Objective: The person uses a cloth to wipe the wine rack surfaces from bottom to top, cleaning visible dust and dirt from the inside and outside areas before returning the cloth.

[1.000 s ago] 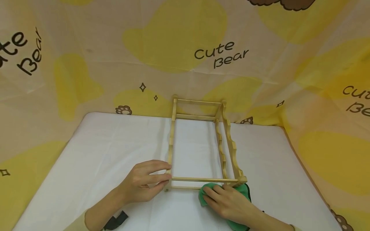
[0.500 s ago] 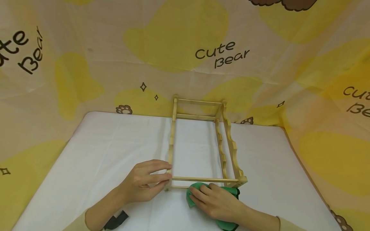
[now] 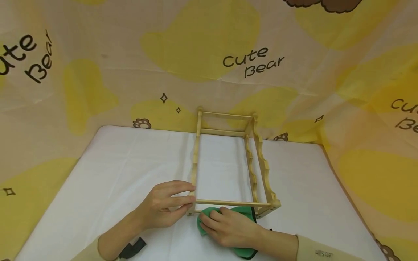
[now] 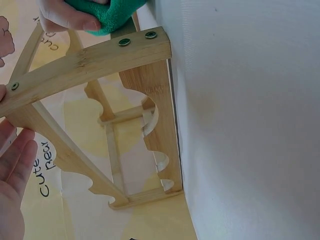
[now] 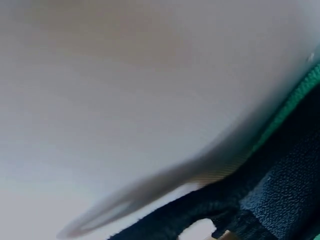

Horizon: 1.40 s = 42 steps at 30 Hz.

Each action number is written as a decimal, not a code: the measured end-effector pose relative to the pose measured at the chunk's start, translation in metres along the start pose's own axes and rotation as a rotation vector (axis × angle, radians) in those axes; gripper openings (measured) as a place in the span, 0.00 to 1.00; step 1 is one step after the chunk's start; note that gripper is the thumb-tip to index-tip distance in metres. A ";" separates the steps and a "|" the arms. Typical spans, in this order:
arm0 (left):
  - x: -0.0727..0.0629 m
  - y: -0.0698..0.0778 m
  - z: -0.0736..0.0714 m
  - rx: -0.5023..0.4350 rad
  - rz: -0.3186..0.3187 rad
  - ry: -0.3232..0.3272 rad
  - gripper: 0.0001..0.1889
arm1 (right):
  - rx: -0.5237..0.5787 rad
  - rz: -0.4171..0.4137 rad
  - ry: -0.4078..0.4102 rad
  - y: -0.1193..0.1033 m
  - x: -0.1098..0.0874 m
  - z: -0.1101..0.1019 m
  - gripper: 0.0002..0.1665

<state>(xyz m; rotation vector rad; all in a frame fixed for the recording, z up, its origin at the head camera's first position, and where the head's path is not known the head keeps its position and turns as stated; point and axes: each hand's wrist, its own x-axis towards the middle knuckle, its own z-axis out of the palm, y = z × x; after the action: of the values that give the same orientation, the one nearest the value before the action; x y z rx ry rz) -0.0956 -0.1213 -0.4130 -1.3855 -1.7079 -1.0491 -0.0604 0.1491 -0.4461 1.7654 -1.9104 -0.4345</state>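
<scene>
A light wooden rack [image 3: 232,203] with scalloped side rails lies lengthwise on the white table, its near end toward me. My left hand [image 3: 163,204] holds the near left corner between thumb and fingers; in the left wrist view its fingers [image 4: 20,155] sit along that end piece. My right hand [image 3: 230,229] grips a green cloth [image 3: 245,214] with dark edging, pressed at the lower front bar of the rack. The cloth [image 4: 117,15] also shows at the top of the left wrist view. The right wrist view holds mostly white surface, with dark fabric [image 5: 280,190] at lower right.
White covering [image 3: 137,159] spreads over the table around the rack. Yellow patterned "Cute Bear" fabric [image 3: 183,47] walls in the back and both sides, close behind the rack's far end. A black strap [image 3: 133,248] shows by the left wrist.
My right hand has slid left with the green cloth along the lower front bar, from near the right corner toward the left. The left hand has kept its hold on the rack.
</scene>
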 end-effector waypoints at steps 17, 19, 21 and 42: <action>0.002 0.000 0.001 -0.003 0.015 0.016 0.08 | -0.015 0.032 -0.022 0.001 0.005 -0.005 0.34; 0.002 0.000 0.001 -0.005 0.015 0.015 0.08 | -0.005 0.052 -0.010 0.000 0.002 -0.006 0.34; 0.002 0.000 0.001 -0.004 0.012 0.012 0.08 | 0.005 0.070 -0.016 0.000 -0.002 -0.008 0.34; 0.002 0.000 0.003 0.003 0.014 0.018 0.08 | 0.067 0.158 -0.206 -0.002 -0.050 -0.040 0.45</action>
<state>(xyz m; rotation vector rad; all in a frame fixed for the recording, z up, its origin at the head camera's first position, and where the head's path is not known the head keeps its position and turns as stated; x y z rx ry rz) -0.0964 -0.1176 -0.4124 -1.3807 -1.6841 -1.0476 -0.0346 0.2021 -0.4217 1.6496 -2.2127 -0.5173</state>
